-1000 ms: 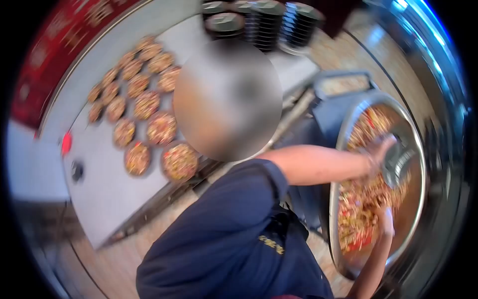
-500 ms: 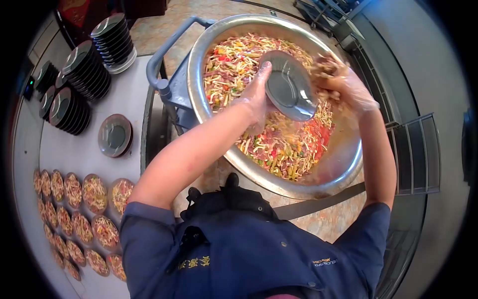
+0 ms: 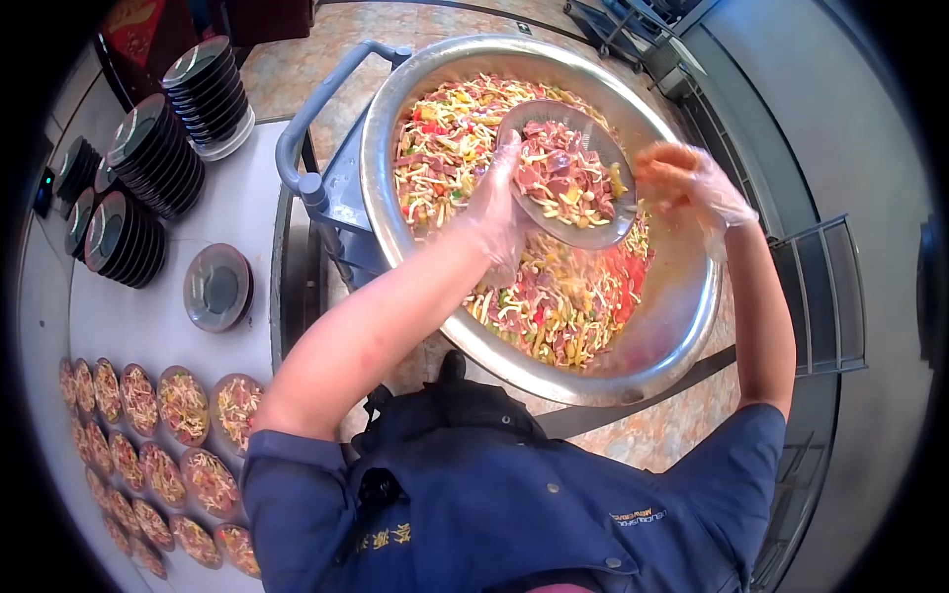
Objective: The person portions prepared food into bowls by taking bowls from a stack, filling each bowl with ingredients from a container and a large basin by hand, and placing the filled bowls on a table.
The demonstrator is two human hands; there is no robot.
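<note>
My left hand [image 3: 494, 212], in a clear plastic glove, holds a dark plate [image 3: 633, 222] by its left rim, thumb on top. Sliced meat, pale strips and yellow pieces [image 3: 563, 178] lie on the plate, which is tilted over a large metal basin [image 3: 381, 148]. The basin holds a loose mix of meat, pale strips, and red and yellow pieces [image 3: 445, 128]. At the plate's right edge is my gloved right hand [image 3: 697, 188], over the basin's right side. Its fingers are bent and blurred, and whether anything is in them is hard to tell.
On the left, a pale table [image 3: 247, 217] bears stacks of dark plates [image 3: 158, 158], a small pile of plates [image 3: 217, 287] and rows of filled plates [image 3: 183, 405]. A blue cart handle [image 3: 297, 128] is beside the basin. Metal racks [image 3: 830, 296] stand at the right.
The plate, bare half a second ago, now bears food. My right hand, earlier full of food beside the plate, no longer shows that handful. The view has swung from the table to the basin since one second ago.
</note>
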